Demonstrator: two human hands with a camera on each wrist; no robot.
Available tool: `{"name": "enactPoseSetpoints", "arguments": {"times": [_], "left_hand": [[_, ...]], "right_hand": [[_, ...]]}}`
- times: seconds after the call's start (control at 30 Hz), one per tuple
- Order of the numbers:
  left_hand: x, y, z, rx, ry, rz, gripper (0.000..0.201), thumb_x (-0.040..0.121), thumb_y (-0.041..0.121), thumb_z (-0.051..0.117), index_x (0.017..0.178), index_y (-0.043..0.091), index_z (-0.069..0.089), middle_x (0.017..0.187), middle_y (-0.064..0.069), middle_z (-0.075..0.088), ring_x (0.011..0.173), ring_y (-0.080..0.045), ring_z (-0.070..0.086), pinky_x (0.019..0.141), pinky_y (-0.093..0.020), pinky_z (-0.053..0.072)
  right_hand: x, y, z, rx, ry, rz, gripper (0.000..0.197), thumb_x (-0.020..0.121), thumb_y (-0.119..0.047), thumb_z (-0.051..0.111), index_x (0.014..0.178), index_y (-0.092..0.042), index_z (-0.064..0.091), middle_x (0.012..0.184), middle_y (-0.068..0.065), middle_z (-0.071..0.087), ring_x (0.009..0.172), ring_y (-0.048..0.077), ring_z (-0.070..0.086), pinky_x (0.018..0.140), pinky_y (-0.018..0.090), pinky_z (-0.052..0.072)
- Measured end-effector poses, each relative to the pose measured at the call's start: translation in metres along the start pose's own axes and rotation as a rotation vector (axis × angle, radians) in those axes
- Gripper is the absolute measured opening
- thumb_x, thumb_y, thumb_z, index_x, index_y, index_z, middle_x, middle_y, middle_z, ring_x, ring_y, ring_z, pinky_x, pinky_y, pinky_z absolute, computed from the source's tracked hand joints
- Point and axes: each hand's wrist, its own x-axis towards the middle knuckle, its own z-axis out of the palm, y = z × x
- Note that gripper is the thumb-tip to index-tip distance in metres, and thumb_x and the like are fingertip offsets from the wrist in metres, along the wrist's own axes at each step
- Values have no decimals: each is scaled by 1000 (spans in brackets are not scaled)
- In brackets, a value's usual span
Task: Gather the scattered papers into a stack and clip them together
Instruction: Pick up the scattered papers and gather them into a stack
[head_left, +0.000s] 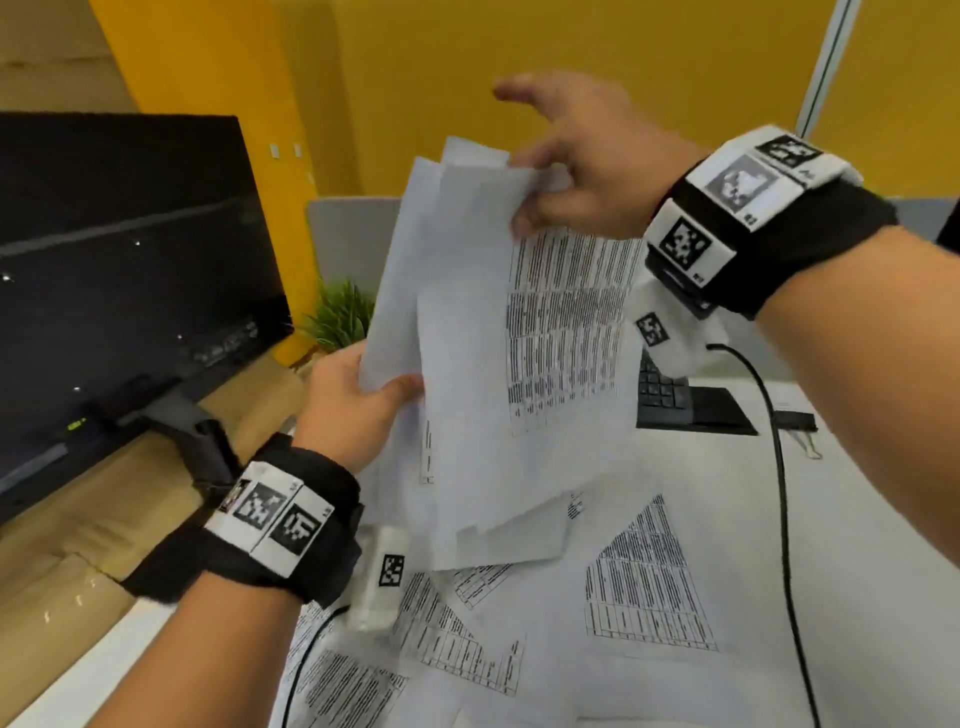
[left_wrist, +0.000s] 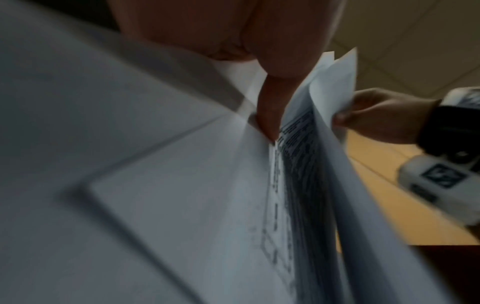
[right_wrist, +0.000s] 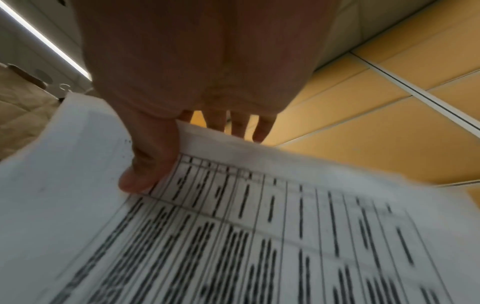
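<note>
An uneven bunch of white papers with printed tables is held up above the white desk. My left hand grips the bunch at its lower left edge, thumb on the front. My right hand pinches the top right corner, thumb on the printed sheet and fingers behind it. From the left wrist view, my left thumb presses into the sheets. More printed papers lie scattered on the desk below. No clip is visible.
A dark monitor stands at the left on cardboard boxes. A small green plant sits behind the papers. A black keyboard and a black cable lie on the right. A yellow wall rises behind.
</note>
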Motion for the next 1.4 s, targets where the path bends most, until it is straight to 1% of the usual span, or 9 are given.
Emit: {"name": "enactPoseSetpoints", "arguments": {"times": [0.13, 0.33, 0.47, 0.57, 0.7, 0.8, 1.03, 1.2, 1.4], "left_hand": [[-13, 7, 23, -163, -44, -57, 31, 82, 38, 65, 96, 11, 68, 97, -8, 73, 94, -19, 68, 87, -49, 53], [-30, 6, 52, -305, -94, -119, 18, 79, 31, 68, 96, 29, 62, 95, 13, 69, 88, 1, 67, 79, -22, 56], [-23, -1, 61, -218, 50, -106, 23, 82, 6, 67, 100, 20, 62, 95, 1, 67, 85, -11, 64, 86, -31, 50], [-20, -9, 60, -254, 59, -120, 24, 83, 7, 67, 104, 16, 63, 101, -4, 68, 90, -17, 65, 87, -33, 49], [-19, -19, 57, -323, 35, -136, 23, 83, 8, 67, 94, 28, 63, 98, 9, 69, 88, -8, 67, 78, -26, 51], [-23, -22, 67, -382, 3, -149, 21, 83, 7, 66, 93, 26, 64, 91, 12, 72, 85, -4, 69, 74, -22, 54], [-28, -5, 102, -486, 85, -48, 25, 89, 10, 61, 99, 32, 60, 102, 17, 66, 89, 9, 64, 75, -11, 48], [-29, -24, 105, -426, 104, -103, 56, 81, 9, 70, 117, 26, 31, 112, 5, 56, 98, -2, 57, 78, -15, 45], [-31, -28, 108, -346, 77, -83, 26, 94, 12, 53, 109, 33, 48, 102, 25, 55, 90, 18, 52, 70, 4, 39]], "right_hand": [[-10, -1, -2, 134, -89, 138, 20, 77, -25, 75, 95, -16, 74, 77, 2, 65, 74, 20, 56, 55, 23, 39], [-31, -7, 8, 114, -107, 230, 21, 79, -26, 73, 99, -22, 71, 83, -1, 63, 86, 21, 60, 74, 33, 48], [-61, -6, 11, 185, 444, 156, 59, 74, -37, 72, 128, -24, 51, 121, 0, 52, 107, 11, 48, 96, 42, 43], [-111, 14, 30, 544, 913, 455, 80, 75, -39, 74, 140, -21, 32, 137, 5, 38, 120, 13, 42, 101, 20, 37], [-168, 27, 91, 1238, 549, 908, 113, 59, -48, 78, 147, -28, 10, 148, 9, 35, 131, 21, 41, 103, 37, 35], [-184, 24, 121, 1370, 347, 874, 83, 63, -40, 82, 134, -20, 44, 120, 0, 66, 109, 17, 64, 100, 44, 46], [-162, -11, 119, 1025, 658, 750, 24, 91, -13, 58, 110, -26, 52, 98, -20, 60, 86, -18, 57, 73, 1, 43], [-177, -18, 139, 1053, 701, 820, 38, 91, -12, 57, 127, -20, 45, 109, -16, 60, 94, -10, 59, 76, 8, 47], [-176, -34, 154, 1075, 661, 880, 21, 96, -13, 49, 113, -25, 45, 106, -8, 62, 96, 1, 60, 72, 8, 51]]}}
